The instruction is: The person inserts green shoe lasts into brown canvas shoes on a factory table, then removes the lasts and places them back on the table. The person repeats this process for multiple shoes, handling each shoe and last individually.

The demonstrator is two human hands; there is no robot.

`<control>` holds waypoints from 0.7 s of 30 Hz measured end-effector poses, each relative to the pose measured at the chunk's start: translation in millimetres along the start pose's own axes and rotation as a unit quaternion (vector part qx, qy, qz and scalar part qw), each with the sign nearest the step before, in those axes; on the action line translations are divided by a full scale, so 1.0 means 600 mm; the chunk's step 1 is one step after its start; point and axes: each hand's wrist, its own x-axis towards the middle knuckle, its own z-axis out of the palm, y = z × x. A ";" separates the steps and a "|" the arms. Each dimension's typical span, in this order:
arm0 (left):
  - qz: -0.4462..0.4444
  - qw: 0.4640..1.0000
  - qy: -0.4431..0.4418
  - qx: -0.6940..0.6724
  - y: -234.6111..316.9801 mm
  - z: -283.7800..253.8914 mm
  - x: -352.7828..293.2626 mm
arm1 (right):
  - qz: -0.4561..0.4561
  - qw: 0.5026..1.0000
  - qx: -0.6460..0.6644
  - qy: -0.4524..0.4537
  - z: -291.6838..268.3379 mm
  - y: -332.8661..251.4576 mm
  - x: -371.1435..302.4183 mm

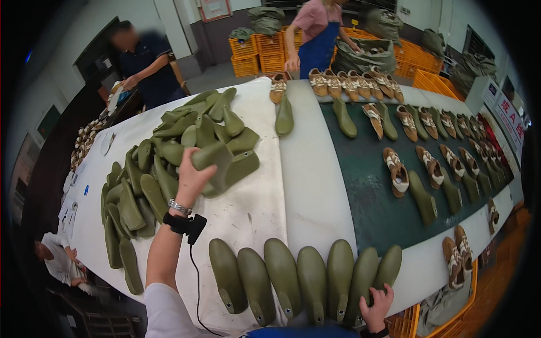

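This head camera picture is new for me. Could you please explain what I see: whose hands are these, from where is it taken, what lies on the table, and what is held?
The picture comes from a wide fisheye camera worn on a person's head, looking down, so straight edges bend near the rim. There is no machine; the two bare hands belong to that person.

The left hand is raised over a pile of olive green shoe lasts, which are foot-shaped moulds, and it grips one green last. The right hand rests on the rightmost last in a neat row of lasts on the white table.

Further right runs a dark green belt carrying brown and white shoes, each beside a last. Other people work in the background, near orange crates.
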 end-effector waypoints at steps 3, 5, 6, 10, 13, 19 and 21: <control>-0.136 0.925 0.020 -0.354 0.025 0.065 -0.007 | 0.018 1.000 0.000 -0.005 0.003 0.005 -0.004; -0.167 0.917 0.049 -0.359 0.021 0.157 -0.042 | 0.018 1.000 0.000 -0.002 0.002 0.006 -0.004; -0.115 0.947 0.044 -0.298 0.018 0.209 -0.067 | 0.016 1.000 -0.001 0.000 0.003 0.006 -0.003; -0.035 0.992 -0.061 -0.105 0.014 0.341 -0.166 | 0.016 1.000 0.002 0.006 0.001 0.005 0.000; -0.020 0.983 -0.165 0.075 0.026 0.375 -0.223 | 0.021 1.000 0.005 0.005 0.000 0.006 -0.001; -0.013 0.915 -0.399 0.050 0.056 0.383 -0.209 | 0.022 1.000 0.006 0.005 0.004 0.009 0.001; -0.004 0.892 -0.451 0.004 0.039 0.381 -0.170 | 0.015 1.000 -0.001 0.002 0.002 0.005 0.001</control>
